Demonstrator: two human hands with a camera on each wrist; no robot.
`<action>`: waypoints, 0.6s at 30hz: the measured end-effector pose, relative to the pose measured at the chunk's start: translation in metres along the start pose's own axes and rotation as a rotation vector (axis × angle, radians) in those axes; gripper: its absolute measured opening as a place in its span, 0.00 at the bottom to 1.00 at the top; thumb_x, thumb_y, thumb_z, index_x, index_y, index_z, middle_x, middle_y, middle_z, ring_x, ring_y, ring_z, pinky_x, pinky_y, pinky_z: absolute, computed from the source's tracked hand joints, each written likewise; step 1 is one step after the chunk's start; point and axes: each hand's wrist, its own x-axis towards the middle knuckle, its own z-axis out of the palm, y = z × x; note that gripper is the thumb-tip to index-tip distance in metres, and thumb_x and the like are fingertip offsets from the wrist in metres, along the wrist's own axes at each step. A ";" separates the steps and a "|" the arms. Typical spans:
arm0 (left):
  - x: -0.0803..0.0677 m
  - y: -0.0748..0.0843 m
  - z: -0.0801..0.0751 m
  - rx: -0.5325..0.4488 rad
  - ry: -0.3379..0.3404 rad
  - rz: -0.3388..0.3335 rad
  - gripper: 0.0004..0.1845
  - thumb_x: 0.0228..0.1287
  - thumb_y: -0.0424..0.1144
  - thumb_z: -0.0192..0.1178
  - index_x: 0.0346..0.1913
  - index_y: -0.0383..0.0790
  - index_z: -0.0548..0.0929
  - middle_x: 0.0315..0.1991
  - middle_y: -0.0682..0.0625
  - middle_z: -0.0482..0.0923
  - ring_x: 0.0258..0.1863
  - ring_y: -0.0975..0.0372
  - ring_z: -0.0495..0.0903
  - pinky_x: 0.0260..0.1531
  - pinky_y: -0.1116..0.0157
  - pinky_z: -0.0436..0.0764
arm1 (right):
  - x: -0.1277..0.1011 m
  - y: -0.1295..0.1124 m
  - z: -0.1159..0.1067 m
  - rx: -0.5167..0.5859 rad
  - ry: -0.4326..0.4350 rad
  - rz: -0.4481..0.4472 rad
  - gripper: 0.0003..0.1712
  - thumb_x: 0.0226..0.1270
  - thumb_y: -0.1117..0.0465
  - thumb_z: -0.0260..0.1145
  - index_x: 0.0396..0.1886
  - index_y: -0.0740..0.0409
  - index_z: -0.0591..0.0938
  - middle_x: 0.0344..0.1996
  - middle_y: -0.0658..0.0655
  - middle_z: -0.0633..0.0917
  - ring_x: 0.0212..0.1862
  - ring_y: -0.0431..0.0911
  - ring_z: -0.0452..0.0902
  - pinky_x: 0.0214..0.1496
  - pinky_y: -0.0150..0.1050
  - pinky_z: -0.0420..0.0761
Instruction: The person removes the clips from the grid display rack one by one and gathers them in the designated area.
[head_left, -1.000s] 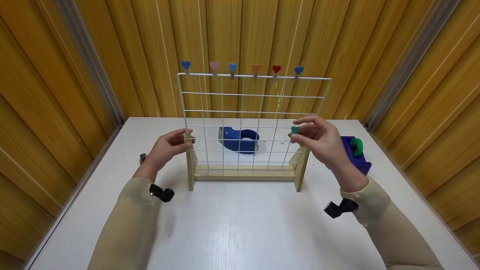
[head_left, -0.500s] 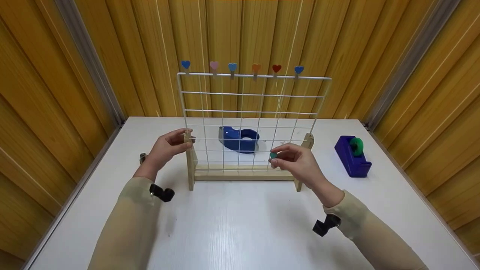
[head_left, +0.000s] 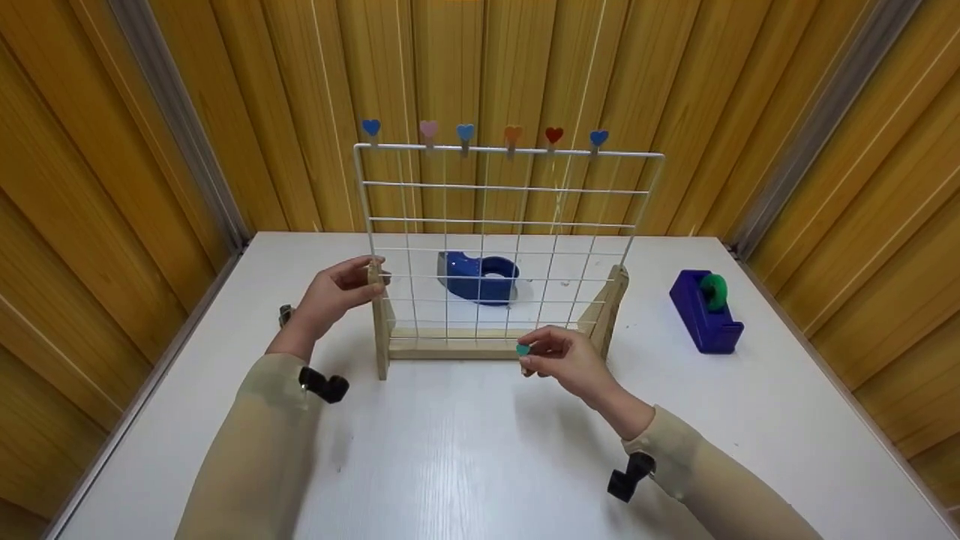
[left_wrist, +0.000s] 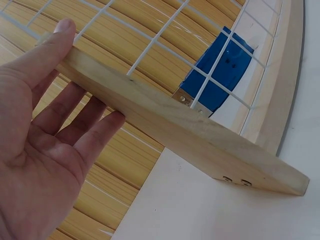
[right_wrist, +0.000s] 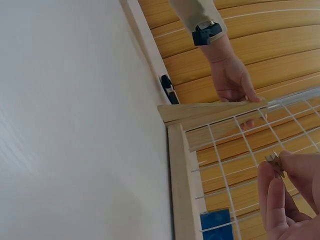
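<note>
I see the grid rack [head_left: 495, 247] standing upright at the centre of the worktop [head_left: 450, 450], on a base rail between two side posts. Six clips [head_left: 512, 136] sit in a row on its top wire. A tape dispenser [head_left: 478, 277] lies behind the grid. A second dispenser [head_left: 705, 311] stands to the right, well apart. My left hand [head_left: 334, 292] is at the left post; my right hand [head_left: 562, 360], holding a clip [head_left: 523, 349], is just before the base rail.

The right hand [right_wrist: 292, 200] is pinching a small wooden clip [right_wrist: 275, 164] close to the white wire grid [right_wrist: 240, 145]. Beyond it, the left hand [right_wrist: 232, 82] is holding the wooden post [right_wrist: 210, 111].
</note>
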 end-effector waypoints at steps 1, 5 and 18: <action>0.000 0.000 0.000 -0.002 0.001 0.000 0.31 0.67 0.44 0.70 0.71 0.45 0.76 0.64 0.39 0.81 0.55 0.65 0.82 0.56 0.71 0.83 | 0.000 0.004 0.002 0.008 -0.008 0.009 0.18 0.65 0.64 0.74 0.53 0.67 0.84 0.35 0.54 0.89 0.35 0.41 0.87 0.39 0.32 0.86; -0.001 0.001 0.001 -0.001 -0.001 -0.006 0.31 0.67 0.44 0.71 0.71 0.46 0.76 0.64 0.40 0.81 0.55 0.65 0.82 0.56 0.71 0.83 | -0.003 0.020 0.010 0.032 -0.029 0.064 0.18 0.66 0.64 0.73 0.53 0.68 0.84 0.35 0.54 0.89 0.35 0.41 0.87 0.41 0.34 0.88; -0.003 0.004 0.001 0.020 -0.003 -0.013 0.30 0.68 0.45 0.69 0.72 0.49 0.75 0.64 0.42 0.81 0.58 0.64 0.82 0.61 0.66 0.82 | -0.010 0.052 0.035 -0.007 -0.068 0.176 0.15 0.62 0.65 0.76 0.48 0.65 0.86 0.31 0.56 0.90 0.29 0.42 0.87 0.29 0.33 0.83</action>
